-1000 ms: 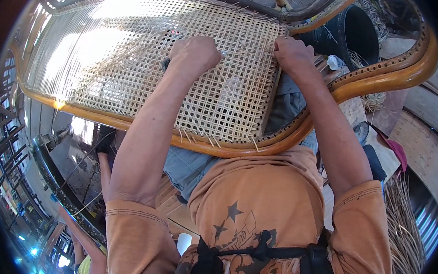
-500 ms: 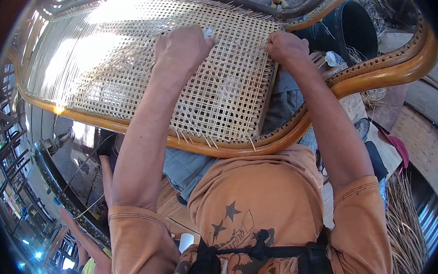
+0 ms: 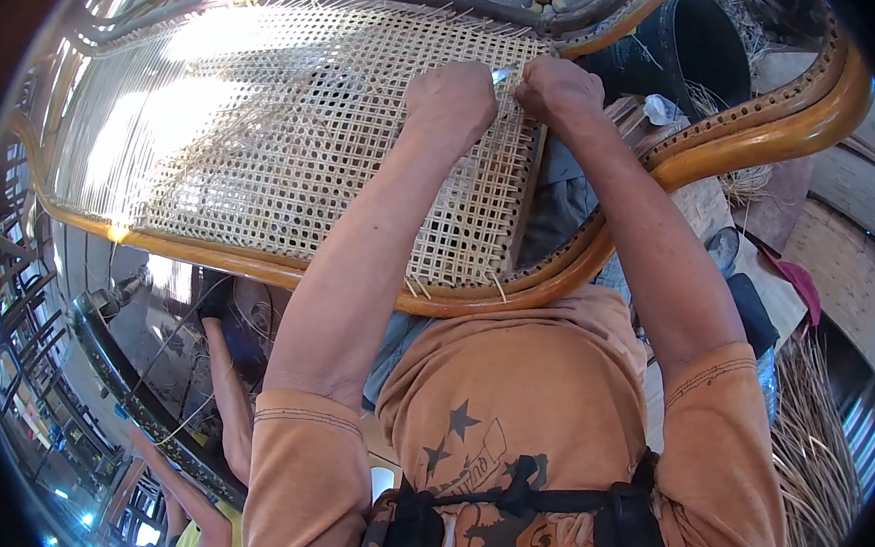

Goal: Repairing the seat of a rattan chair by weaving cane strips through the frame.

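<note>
Has drawn left hand (image 3: 452, 102) rightward, close beside right hand (image 3: 559, 86), near upper right corner of cane panel (image 3: 354, 158); seems to gather 2-handed work there. Keeps fingers curled on both; cannot tell around what. Bounded by glossy frame (image 3: 761, 146), with dark bucket (image 3: 713, 60) and dry strands (image 3: 810, 437) beyond panel's right edge.

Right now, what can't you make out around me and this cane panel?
Head view, all four:
Left hand: its back hides its fingertips; the bright tip alongside is too small to identify.
Right hand: knuckles hide its fingertips.
Cane panel: glare washes out its left side.
Co-worker: cut off by lower edge.
</note>
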{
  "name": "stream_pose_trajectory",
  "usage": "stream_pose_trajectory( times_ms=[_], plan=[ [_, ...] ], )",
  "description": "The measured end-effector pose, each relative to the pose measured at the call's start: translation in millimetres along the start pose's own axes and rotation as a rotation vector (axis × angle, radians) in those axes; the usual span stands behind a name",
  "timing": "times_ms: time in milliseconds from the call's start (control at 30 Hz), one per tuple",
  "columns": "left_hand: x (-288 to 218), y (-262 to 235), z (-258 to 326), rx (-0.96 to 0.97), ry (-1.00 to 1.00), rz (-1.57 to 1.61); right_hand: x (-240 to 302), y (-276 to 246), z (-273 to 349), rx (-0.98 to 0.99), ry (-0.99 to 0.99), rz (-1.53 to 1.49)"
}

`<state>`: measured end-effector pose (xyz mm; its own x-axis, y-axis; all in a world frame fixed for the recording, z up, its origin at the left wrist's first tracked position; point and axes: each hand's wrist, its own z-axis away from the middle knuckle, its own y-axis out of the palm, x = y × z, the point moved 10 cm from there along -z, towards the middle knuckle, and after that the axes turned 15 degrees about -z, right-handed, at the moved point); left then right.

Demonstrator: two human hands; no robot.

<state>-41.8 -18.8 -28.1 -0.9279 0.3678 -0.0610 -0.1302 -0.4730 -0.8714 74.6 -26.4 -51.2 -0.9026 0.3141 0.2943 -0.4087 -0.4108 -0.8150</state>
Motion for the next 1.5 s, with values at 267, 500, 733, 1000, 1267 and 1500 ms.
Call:
stream_pose_trajectory(
  times_ms=[267,500,733,1000,1267,1500],
  plan=[
    [17.3,37.1,-30.1,0.182,-0.092,0.178,-6.7,-1.0,-6.1,-0.022,0.098,-0.076],
    [17.9,50.0,-36.2,0.255,-0.108,0.24,-9.9,-4.4,-0.5,0.051,0.143,-0.169],
    [25.1,50.4,-27.8,0.229,-0.074,0.27,3.4,-5.0,-8.4,0.005,0.031,-0.068],
    [28.0,58.3,-21.0,0.343,-0.039,0.33,3.8,-4.5,-15.5,-0.005,0.076,-0.005],
    [28.2,54.2,-25.3,0.325,-0.169,0.244,1.8,-10.0,-11.1,-0.02,-0.027,-0.054],
    [23.2,61.1,-40.5,0.357,-0.096,0.308,-13.2,-27.0,-8.5,-0.161,0.037,-0.05]
  ],
)
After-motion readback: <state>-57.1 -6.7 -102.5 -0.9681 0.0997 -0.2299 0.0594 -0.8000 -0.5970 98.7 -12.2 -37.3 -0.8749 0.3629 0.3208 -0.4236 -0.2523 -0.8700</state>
